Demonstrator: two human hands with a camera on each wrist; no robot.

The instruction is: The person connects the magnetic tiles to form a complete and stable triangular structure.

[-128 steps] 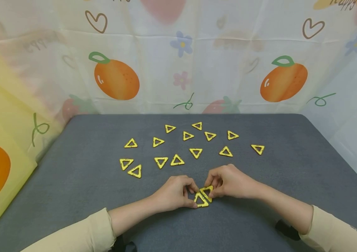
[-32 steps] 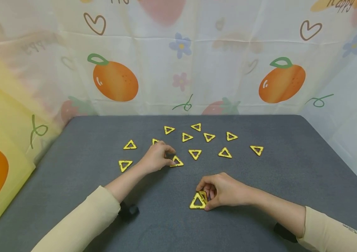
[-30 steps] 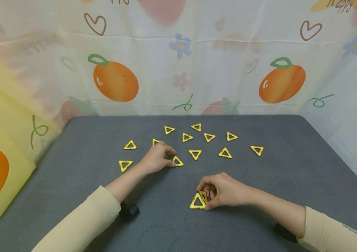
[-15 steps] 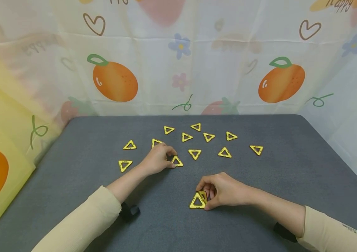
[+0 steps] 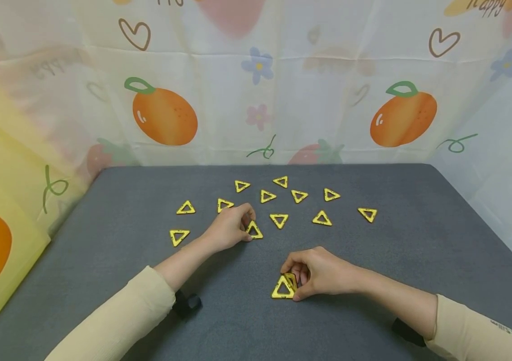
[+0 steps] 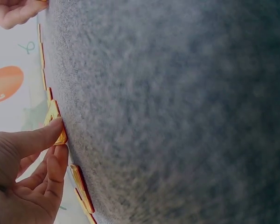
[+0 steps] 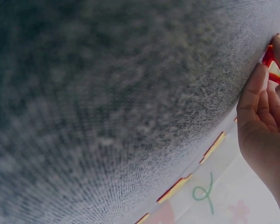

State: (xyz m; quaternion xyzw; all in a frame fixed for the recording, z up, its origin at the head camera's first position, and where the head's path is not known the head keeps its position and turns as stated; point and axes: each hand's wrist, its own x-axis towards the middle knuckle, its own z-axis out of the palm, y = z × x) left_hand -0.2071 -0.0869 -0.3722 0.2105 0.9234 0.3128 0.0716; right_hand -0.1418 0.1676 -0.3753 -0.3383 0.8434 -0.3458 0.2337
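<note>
In the head view my left hand pinches a yellow triangular magnetic tile by its left side, left of centre on the table. Thumb and fingertips meet on that tile in the left wrist view too. My right hand grips a pair of yellow triangular tiles nearer the front. The front tile of this pair shows whole; the other tile stands tilted behind it, partly covered by the fingers. In the right wrist view a red-edged tile lies between my right thumb and fingers.
More yellow triangular tiles lie scattered on the dark grey table, such as one tile left of my left forearm and another tile at the right. A printed curtain hangs behind the table.
My left hand has left the pair for the farther tile, and its fingers have just closed on it. My right hand has kept the pair, one tile of which has tilted up from flat.
</note>
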